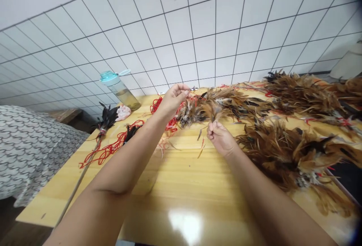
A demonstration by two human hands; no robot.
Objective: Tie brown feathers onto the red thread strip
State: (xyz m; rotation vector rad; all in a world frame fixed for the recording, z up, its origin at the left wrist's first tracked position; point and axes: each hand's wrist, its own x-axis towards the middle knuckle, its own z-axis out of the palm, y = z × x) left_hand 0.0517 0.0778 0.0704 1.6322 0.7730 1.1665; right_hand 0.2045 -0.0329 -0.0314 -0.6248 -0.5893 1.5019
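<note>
My left hand [177, 98] is raised over the far side of the table, thumb and fingers pinched on a thin red string [192, 94]. Lower and to the right, my right hand [222, 137] is closed in a fist around the base of a small bunch of brown feathers [212, 111], whose tips fan upward. Just behind both hands lies a pile of brown and black feathers [240, 104]. Tangled red cord [113, 147] spreads on the table, partly hidden by my left forearm. A few loose feather scraps [201, 150] lie beside my right fist.
Large brown feather bundles [285, 144] cover the right side of the wooden table [175, 185]. A teal-lidded bottle [121, 91] stands at the back left against the tiled wall. Near it, a stick [82, 178] with black feathers [109, 118] lies along the left edge.
</note>
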